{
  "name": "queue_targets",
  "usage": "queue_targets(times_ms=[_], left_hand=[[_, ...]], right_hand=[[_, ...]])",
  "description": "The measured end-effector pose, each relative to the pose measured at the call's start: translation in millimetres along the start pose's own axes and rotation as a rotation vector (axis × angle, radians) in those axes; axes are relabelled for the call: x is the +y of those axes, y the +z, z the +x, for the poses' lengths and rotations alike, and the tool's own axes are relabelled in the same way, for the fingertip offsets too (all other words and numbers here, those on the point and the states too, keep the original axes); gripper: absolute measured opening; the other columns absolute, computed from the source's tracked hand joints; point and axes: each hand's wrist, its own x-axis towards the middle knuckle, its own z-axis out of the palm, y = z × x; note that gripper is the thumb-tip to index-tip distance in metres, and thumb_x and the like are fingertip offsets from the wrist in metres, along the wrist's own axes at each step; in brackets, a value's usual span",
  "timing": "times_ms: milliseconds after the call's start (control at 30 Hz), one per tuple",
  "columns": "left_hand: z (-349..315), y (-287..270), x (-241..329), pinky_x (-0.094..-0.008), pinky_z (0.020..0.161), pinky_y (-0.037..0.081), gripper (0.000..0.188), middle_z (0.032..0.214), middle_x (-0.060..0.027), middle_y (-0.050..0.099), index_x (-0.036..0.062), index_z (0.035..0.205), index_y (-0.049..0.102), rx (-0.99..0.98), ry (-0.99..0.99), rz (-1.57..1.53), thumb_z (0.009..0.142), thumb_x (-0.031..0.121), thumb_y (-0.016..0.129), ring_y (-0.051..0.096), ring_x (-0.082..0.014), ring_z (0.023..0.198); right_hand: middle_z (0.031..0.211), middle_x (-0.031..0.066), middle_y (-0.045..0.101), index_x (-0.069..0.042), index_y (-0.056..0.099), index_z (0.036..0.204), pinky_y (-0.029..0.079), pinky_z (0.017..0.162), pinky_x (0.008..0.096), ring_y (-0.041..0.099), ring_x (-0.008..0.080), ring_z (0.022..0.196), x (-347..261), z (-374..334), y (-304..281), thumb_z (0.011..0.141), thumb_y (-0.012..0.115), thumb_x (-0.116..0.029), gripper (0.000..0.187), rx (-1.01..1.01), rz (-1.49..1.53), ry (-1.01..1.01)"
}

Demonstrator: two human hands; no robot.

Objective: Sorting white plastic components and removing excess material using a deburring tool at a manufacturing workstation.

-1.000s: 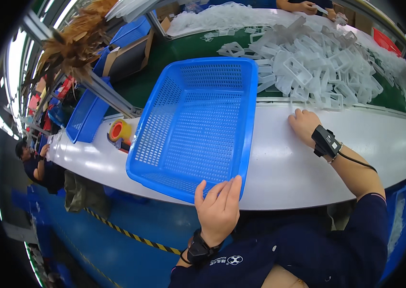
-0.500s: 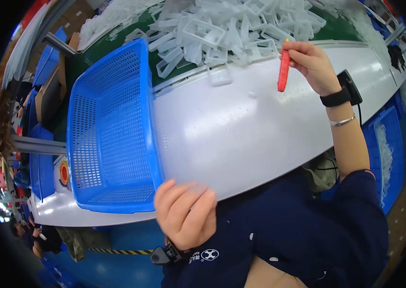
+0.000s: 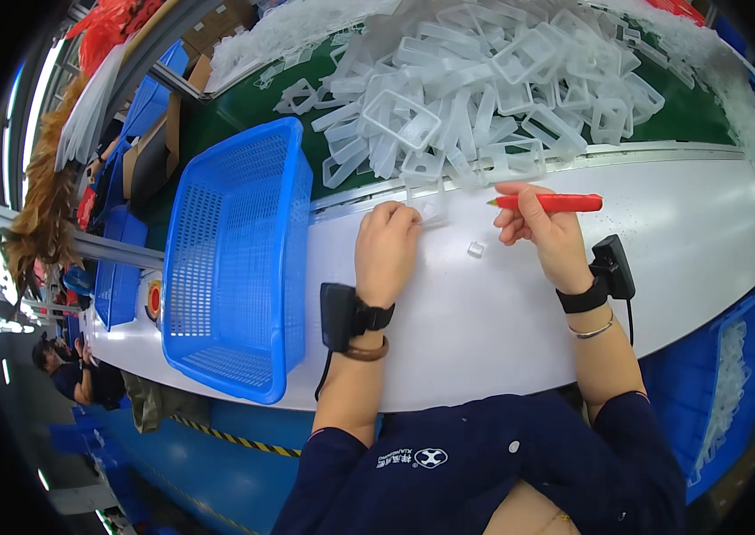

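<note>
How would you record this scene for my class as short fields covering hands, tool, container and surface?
Left hand: fingers bent beside a clear plastic frame; grip unclear
Right hand: holding a red pen-shaped tool, tip pointing left
Container: blue perforated basket, left of both hands
Surface: white table, small clear piece lying between the hands
Background: heap of translucent frames beyond the hands

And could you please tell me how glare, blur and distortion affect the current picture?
In the head view, pale sheen on the white table and bright glare at the left rim; in the head view, fisheye bending of the table's front edge, with dark corners; also in the head view, the right hand and red tool look fairly crisp.
</note>
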Motion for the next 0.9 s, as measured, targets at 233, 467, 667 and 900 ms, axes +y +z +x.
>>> queue_targets(times_ms=[233, 467, 667, 900], left_hand=[[-17.7, -31.7, 45.6, -0.0362, 0.076, 0.045, 0.022, 0.095, -0.0129, 0.058, 0.0034, 0.100, 0.059, -0.281, 0.063, -0.120, 0.079, 0.006, 0.060, 0.056, -0.0302, 0.085], [1.6, 14.3, 14.0, -0.0375, 0.076, 0.043, 0.032, 0.091, -0.0131, 0.058, 0.0011, 0.106, 0.057, -0.131, -0.006, -0.038, 0.078, 0.014, 0.064, 0.055, -0.0292, 0.085], [-11.1, 17.7, 39.9, -0.0304, 0.076, 0.044, 0.022, 0.097, -0.0107, 0.057, 0.0007, 0.094, 0.050, -0.220, -0.272, -0.617, 0.078, 0.006, 0.064, 0.057, -0.0241, 0.084], [-27.2, -0.3, 47.3, -0.0268, 0.083, 0.045, 0.039, 0.105, -0.0123, 0.057, 0.0024, 0.113, 0.042, -0.177, -0.608, -1.501, 0.080, -0.008, 0.058, 0.056, -0.0148, 0.095]], right_hand=[[0.079, 0.0068, 0.061, 0.004, 0.060, 0.105, 0.049, 0.066, 0.0232, 0.059, 0.0111, 0.069, 16.5, -2.7, -12.0, 0.094, 0.048, -0.031, 0.038, 0.115, -0.011, -0.055], [0.086, 0.0098, 0.064, 0.003, 0.060, 0.105, 0.050, 0.069, 0.0240, 0.061, 0.0132, 0.074, 16.4, -13.4, -2.6, 0.092, 0.053, -0.020, 0.027, 0.106, -0.092, -0.040], [0.087, 0.0083, 0.065, 0.002, 0.062, 0.103, 0.049, 0.071, 0.0240, 0.062, 0.0126, 0.079, 23.0, -20.5, -2.2, 0.086, 0.060, -0.011, 0.022, -0.027, -0.243, -0.058], [0.084, 0.0057, 0.064, -0.002, 0.064, 0.085, 0.046, 0.066, 0.0239, 0.058, 0.0115, 0.074, 14.0, -26.5, 8.3, 0.081, 0.065, -0.008, 0.007, -0.101, -0.358, -0.093]])
